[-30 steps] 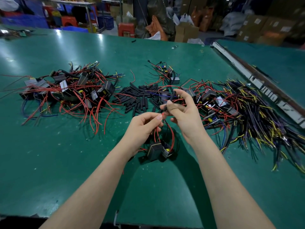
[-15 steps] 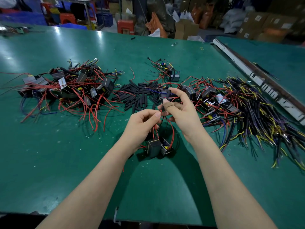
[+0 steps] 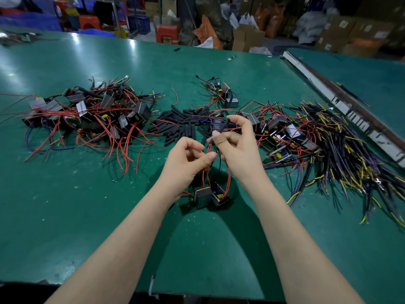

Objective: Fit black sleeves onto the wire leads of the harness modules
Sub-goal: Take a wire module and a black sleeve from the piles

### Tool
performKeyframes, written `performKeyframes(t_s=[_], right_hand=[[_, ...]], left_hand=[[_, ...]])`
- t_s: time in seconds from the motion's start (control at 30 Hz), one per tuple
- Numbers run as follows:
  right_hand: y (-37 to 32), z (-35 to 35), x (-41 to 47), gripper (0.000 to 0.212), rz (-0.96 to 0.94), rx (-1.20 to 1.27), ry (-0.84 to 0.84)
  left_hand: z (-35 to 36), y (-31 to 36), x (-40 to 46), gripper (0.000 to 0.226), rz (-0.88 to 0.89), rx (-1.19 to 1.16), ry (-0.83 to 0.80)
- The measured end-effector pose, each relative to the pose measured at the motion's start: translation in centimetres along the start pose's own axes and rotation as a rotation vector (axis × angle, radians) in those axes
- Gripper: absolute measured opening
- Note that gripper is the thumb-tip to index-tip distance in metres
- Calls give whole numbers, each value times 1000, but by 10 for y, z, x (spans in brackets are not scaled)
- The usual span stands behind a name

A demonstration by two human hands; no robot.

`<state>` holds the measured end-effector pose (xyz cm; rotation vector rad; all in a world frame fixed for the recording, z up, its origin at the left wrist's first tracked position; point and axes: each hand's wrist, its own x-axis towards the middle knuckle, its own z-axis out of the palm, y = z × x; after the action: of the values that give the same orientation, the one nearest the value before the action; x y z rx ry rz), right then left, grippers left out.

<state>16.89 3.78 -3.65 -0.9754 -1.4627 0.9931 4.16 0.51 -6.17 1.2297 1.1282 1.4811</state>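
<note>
The right hand (image 3: 237, 148) pinches a black sleeve (image 3: 223, 128) between thumb and forefinger, its top end tilted up and away; the left hand (image 3: 187, 163) has its fingers curled, thumb pressed to forefinger on the red leads (image 3: 228, 179), though how many it grips is hard to make out; the leads run down to a module (image 3: 210, 195) resting on the green table (image 3: 87, 216) between the wrists; whether a lead has entered the sleeve is hidden by the fingers. Loose sleeves (image 3: 179, 126) lie heaped just beyond the hands; a tangle of modules with red wires (image 3: 87, 117) sits to the left, another (image 3: 278, 130) to the right, touching a spread of dark wires with yellow tips (image 3: 350, 154) that is cut off at the right edge; 1 small module (image 3: 225, 95) lies apart farther back. Beyond the table stand blue crates (image 3: 140, 24), contents too dim to tell, and cardboard boxes (image 3: 247, 38).
</note>
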Motion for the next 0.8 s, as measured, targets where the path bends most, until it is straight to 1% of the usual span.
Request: performKeyframes(t_s=[0.13, 0.27, 0.4, 0.47, 0.57, 0.7, 0.8], right_hand=[[0, 4, -2, 36, -47, -48, 7], [0, -1, 0, 37, -24, -108, -45], [2, -6, 1, 37, -12, -159, -46], [2, -3, 1, 37, 5, -117, -57], [-3, -2, 1, 36, 27, 26, -80], [-2, -5, -1, 38, 38, -45, -164], [-3, -8, -1, 39, 28, -60, -177]], left_hand=[[0, 0, -1, 27, 0, -25, -25], [2, -1, -1, 26, -2, -27, -35], [1, -2, -2, 30, 1, -22, -58], [0, -2, -2, 31, -2, -28, -76], [1, -1, -2, 31, 0, -31, -55], [1, -1, -3, 29, -6, -28, -33], [1, 1, -4, 28, -4, -52, -54]])
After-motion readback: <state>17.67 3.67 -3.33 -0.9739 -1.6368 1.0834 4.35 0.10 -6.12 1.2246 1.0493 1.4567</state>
